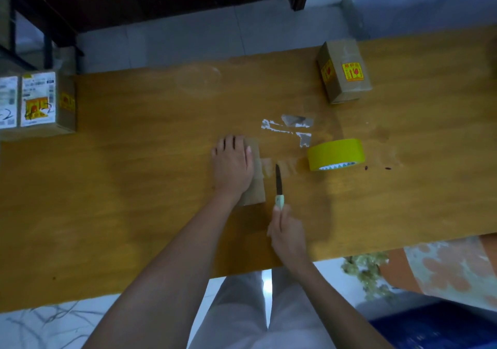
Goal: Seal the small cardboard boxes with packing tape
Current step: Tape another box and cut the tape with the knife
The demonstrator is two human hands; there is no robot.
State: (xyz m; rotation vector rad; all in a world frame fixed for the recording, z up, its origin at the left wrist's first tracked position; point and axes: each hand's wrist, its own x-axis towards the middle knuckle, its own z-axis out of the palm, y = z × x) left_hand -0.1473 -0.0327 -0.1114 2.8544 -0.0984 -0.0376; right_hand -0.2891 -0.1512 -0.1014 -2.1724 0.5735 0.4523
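So, at the surface's (107, 187) left edge sit two boxes (37, 101) with white labels; there's handwritten scrawl that might be a "2", the print is too blurry to read. Mid-surface, the left hand (232, 164) lies flat on the small cardboard box (255, 184), fingers straight and together. A clear strip of tape (279, 164) runs from it toward the yellow tape roll (335, 154). The right hand (287, 231) grips a knife (278, 184), fingers curled round the handle, blade at the strip. Risk as I see it: that blade's close to the left thumb, and a slack strip could tear crooked. Near the far right edge, another box (344, 71) has yellow-red stickers, unreadable.
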